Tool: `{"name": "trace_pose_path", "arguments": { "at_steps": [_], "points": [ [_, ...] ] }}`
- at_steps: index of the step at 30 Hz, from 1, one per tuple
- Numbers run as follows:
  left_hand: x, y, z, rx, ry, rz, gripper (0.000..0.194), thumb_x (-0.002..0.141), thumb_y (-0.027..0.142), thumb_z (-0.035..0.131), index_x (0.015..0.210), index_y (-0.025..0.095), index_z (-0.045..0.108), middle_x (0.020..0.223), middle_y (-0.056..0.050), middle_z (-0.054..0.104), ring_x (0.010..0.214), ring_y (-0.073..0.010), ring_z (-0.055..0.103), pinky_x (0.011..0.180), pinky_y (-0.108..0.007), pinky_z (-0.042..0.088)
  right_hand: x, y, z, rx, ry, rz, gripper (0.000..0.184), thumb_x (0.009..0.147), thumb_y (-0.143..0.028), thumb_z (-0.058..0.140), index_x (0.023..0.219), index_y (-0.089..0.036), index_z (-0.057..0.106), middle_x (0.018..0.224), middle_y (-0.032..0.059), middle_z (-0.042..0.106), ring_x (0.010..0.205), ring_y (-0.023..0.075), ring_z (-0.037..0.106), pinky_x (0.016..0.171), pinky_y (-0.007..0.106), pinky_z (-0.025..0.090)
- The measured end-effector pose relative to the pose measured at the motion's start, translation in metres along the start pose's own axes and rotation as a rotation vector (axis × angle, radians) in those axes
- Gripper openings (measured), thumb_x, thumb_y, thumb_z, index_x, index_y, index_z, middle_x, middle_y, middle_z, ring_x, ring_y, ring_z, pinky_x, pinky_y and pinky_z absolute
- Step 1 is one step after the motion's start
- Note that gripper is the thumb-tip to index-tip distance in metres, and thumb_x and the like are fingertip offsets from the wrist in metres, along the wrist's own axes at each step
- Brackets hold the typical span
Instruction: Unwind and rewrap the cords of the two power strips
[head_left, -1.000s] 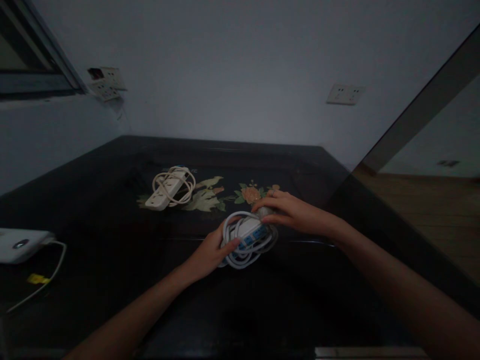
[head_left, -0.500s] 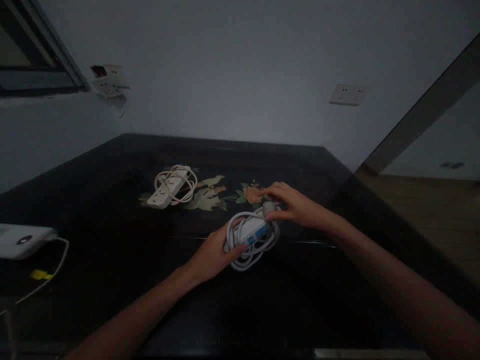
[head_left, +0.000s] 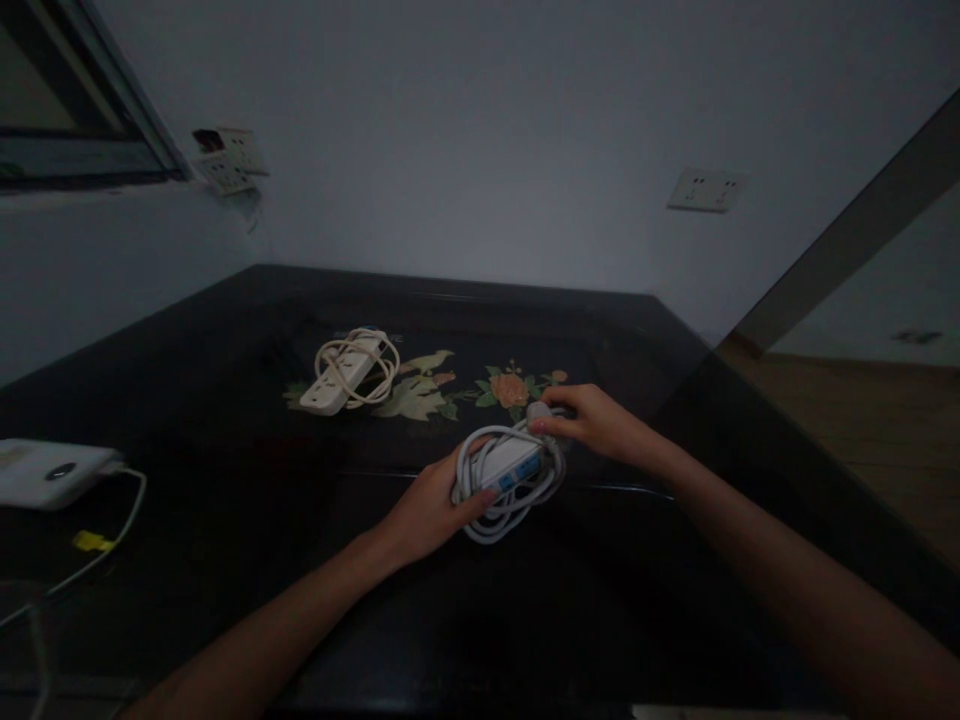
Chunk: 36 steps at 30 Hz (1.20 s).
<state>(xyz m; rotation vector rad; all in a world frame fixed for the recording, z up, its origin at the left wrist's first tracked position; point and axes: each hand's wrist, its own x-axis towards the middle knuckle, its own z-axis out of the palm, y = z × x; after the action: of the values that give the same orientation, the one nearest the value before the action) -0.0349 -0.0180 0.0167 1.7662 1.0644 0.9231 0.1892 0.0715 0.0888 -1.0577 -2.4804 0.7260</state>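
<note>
A white power strip with blue sockets (head_left: 510, 468) lies on the dark table (head_left: 225, 400) with its grey cord (head_left: 502, 515) coiled around it. My left hand (head_left: 427, 505) grips the near end of the strip and its coils, fingers curled. My right hand (head_left: 596, 420) pinches the cord's plug (head_left: 538, 412) at the far end of the bundle.
A second, cream power strip (head_left: 345, 368) wrapped in its cord rests further back left, beside a flower pattern (head_left: 510, 388) on the tabletop. A white device (head_left: 49, 472) with a cable lies at the left edge. Wall sockets (head_left: 705, 189) sit on the back wall.
My right hand closed its spread fingers into a pinch on the plug at the strip's far end. The left hand kept its hold on the bundle.
</note>
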Motion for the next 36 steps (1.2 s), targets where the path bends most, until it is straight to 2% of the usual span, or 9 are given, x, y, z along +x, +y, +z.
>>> {"name": "trace_pose_path", "arguments": {
  "at_steps": [4, 6, 10, 13, 15, 20, 26, 31, 36],
  "points": [
    [0.003, -0.006, 0.001, -0.158, -0.012, -0.102, 0.053, 0.084, 0.042, 0.057, 0.130, 0.017, 0.047, 0.126, -0.010, 0.058, 0.115, -0.0269, 0.054, 0.100, -0.040, 0.040, 0.004, 0.002, 0.011, -0.141, 0.103, 0.106, 0.028, 0.088, -0.042, 0.051, 0.084, -0.017, 0.064, 0.075, 0.0057, 0.067, 0.066, 0.0185, 0.060, 0.060, 0.029, 0.039],
    [0.006, -0.010, 0.001, -0.300, 0.003, -0.205, 0.054, 0.083, 0.044, 0.058, 0.128, 0.015, 0.048, 0.123, -0.011, 0.060, 0.111, -0.0269, 0.057, 0.095, -0.040, 0.045, 0.005, 0.006, 0.015, -0.171, 0.205, 0.150, 0.031, 0.088, -0.044, 0.049, 0.092, -0.018, 0.063, 0.084, 0.0087, 0.068, 0.076, 0.0224, 0.063, 0.066, 0.032, 0.043],
    [0.011, -0.019, -0.004, -0.552, 0.109, -0.352, 0.052, 0.081, 0.043, 0.061, 0.125, 0.017, 0.049, 0.116, -0.010, 0.062, 0.102, -0.0258, 0.061, 0.082, -0.037, 0.052, -0.001, 0.018, 0.015, 0.057, 0.503, 0.092, 0.037, 0.092, -0.048, 0.039, 0.101, -0.019, 0.060, 0.098, 0.0100, 0.067, 0.093, 0.0241, 0.063, 0.079, 0.037, 0.046],
    [0.013, -0.023, -0.011, -0.693, 0.153, -0.419, 0.049, 0.084, 0.044, 0.058, 0.124, 0.020, 0.048, 0.104, -0.010, 0.067, 0.078, -0.0226, 0.067, 0.061, -0.033, 0.056, -0.015, 0.032, 0.020, 0.266, 0.637, 0.102, 0.040, 0.092, -0.052, 0.038, 0.100, -0.020, 0.059, 0.097, 0.0085, 0.067, 0.093, 0.0229, 0.063, 0.080, 0.037, 0.048],
    [0.015, -0.025, -0.018, -0.760, 0.204, -0.426, 0.046, 0.085, 0.043, 0.058, 0.124, 0.021, 0.048, 0.098, -0.009, 0.068, 0.070, -0.0213, 0.067, 0.053, -0.032, 0.055, -0.026, 0.040, 0.030, 0.324, 0.625, 0.146, 0.039, 0.092, -0.052, 0.038, 0.098, -0.020, 0.059, 0.095, 0.0082, 0.067, 0.091, 0.0231, 0.063, 0.080, 0.038, 0.049],
    [0.031, -0.033, -0.044, -0.862, 0.432, -0.419, 0.037, 0.087, 0.034, 0.058, 0.119, 0.016, 0.052, 0.094, -0.010, 0.071, 0.076, -0.0234, 0.070, 0.060, -0.036, 0.059, -0.042, 0.047, 0.058, 0.317, 0.430, 0.231, 0.036, 0.090, -0.049, 0.042, 0.091, -0.020, 0.062, 0.090, 0.0075, 0.068, 0.088, 0.0235, 0.064, 0.078, 0.037, 0.048],
    [0.060, -0.064, -0.073, -0.812, 0.570, -0.366, 0.027, 0.093, 0.028, 0.046, 0.111, 0.011, 0.056, 0.088, -0.012, 0.072, 0.071, -0.0225, 0.071, 0.062, -0.033, 0.058, -0.039, 0.038, 0.075, 0.286, 0.270, 0.200, 0.031, 0.091, -0.042, 0.042, 0.089, -0.019, 0.062, 0.087, 0.0059, 0.067, 0.083, 0.0205, 0.063, 0.074, 0.032, 0.046],
    [0.067, -0.084, -0.079, -0.705, 0.693, -0.329, 0.020, 0.089, 0.025, 0.054, 0.103, 0.011, 0.057, 0.081, -0.009, 0.071, 0.065, -0.0184, 0.069, 0.061, -0.029, 0.057, -0.040, 0.036, 0.078, 0.263, 0.220, 0.198, 0.032, 0.092, -0.042, 0.041, 0.087, -0.019, 0.062, 0.085, 0.0056, 0.066, 0.082, 0.0201, 0.062, 0.073, 0.031, 0.044],
    [0.063, -0.092, -0.083, -0.516, 0.814, -0.308, 0.036, 0.088, 0.026, 0.057, 0.121, 0.018, 0.045, 0.095, -0.007, 0.068, 0.074, -0.0156, 0.068, 0.071, -0.029, 0.055, -0.040, 0.033, 0.081, 0.289, 0.208, 0.163, 0.026, 0.091, -0.036, 0.045, 0.085, -0.019, 0.063, 0.084, 0.0046, 0.066, 0.079, 0.0185, 0.061, 0.071, 0.030, 0.044]
  ]
}}
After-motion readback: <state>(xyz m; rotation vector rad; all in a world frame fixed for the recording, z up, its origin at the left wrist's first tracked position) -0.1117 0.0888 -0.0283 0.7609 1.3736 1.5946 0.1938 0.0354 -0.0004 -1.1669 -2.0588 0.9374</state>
